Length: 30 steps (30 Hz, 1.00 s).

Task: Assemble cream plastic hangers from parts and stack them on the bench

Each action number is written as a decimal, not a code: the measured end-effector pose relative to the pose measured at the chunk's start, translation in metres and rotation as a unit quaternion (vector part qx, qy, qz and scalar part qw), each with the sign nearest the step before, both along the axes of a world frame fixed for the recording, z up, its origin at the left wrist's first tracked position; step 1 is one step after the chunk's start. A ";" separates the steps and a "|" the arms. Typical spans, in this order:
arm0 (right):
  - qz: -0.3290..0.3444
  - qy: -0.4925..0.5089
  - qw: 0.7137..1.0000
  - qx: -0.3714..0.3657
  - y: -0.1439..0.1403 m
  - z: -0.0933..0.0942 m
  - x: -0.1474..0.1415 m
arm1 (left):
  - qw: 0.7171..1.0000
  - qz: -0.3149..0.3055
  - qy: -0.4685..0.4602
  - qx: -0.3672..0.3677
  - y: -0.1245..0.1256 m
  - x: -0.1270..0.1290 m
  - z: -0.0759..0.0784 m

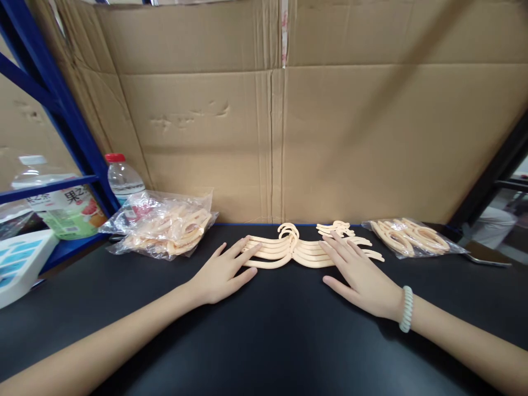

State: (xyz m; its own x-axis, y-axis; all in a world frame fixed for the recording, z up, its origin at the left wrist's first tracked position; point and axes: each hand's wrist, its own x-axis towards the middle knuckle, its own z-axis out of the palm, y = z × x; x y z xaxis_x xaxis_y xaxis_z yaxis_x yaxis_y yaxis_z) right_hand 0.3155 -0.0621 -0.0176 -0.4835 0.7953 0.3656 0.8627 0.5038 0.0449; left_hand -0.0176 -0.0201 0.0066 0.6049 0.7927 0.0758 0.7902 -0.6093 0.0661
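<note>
Several cream-coloured clothes hangers (274,254) lie fanned in a row on the black table, their hooks bunched at the middle and pointing away from me. My left hand (225,269) rests over their left ends, fingers spread, thumb near the front hanger. Over the right ends lies my right hand (361,269), its fingers stretched out and apart; a pale coiled band (406,309) circles that wrist. Behind my right hand, more cream hanger pieces (336,226) stick out, partly hidden by the fingers.
A clear plastic bag of hangers (169,228) lies at the left, another bag (408,236) at the right. Bottles (124,179) and a white-and-blue tray (25,261) stand by a blue metal frame (61,110). Cardboard (206,137) walls off the table's back.
</note>
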 end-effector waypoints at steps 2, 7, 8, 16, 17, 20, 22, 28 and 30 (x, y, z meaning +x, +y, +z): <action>0.002 0.006 1.000 -0.031 0.002 -0.002 0.004 | 1.000 -0.002 -0.003 0.001 -0.001 0.000 0.001; -0.004 0.021 0.996 -0.088 0.003 -0.003 0.006 | 1.000 -0.001 -0.003 0.006 -0.001 -0.001 0.001; -0.007 0.020 0.995 -0.097 0.003 -0.002 0.005 | 1.000 -0.004 -0.006 0.008 -0.001 -0.001 0.000; -0.004 0.027 0.994 -0.106 0.003 0.002 0.003 | 0.999 -0.028 -0.018 0.009 0.000 -0.001 0.001; -0.001 0.028 0.994 -0.103 0.003 0.001 0.004 | 0.999 -0.028 -0.022 0.010 0.000 -0.001 0.002; 0.004 0.030 0.995 -0.094 0.004 0.000 0.005 | 0.999 -0.032 -0.036 0.013 0.000 -0.002 0.002; 0.006 0.032 0.995 -0.091 0.004 0.000 0.005 | 0.998 -0.037 -0.046 0.017 0.000 -0.003 0.001; -0.011 0.017 0.993 -0.118 0.003 0.003 0.003 | 0.999 -0.027 -0.039 0.021 -0.001 -0.004 -0.001; -0.014 0.018 0.993 -0.118 0.002 0.004 0.002 | 0.999 -0.025 -0.040 0.025 0.000 -0.004 -0.002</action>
State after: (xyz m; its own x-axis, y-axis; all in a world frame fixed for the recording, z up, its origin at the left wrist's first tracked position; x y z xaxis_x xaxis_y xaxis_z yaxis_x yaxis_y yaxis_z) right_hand 0.3174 -0.0599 -0.0138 -0.4502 0.8738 0.1838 0.8754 0.4725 -0.1020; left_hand -0.0219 -0.0203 0.0044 0.6338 0.7559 0.1641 0.7525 -0.6517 0.0955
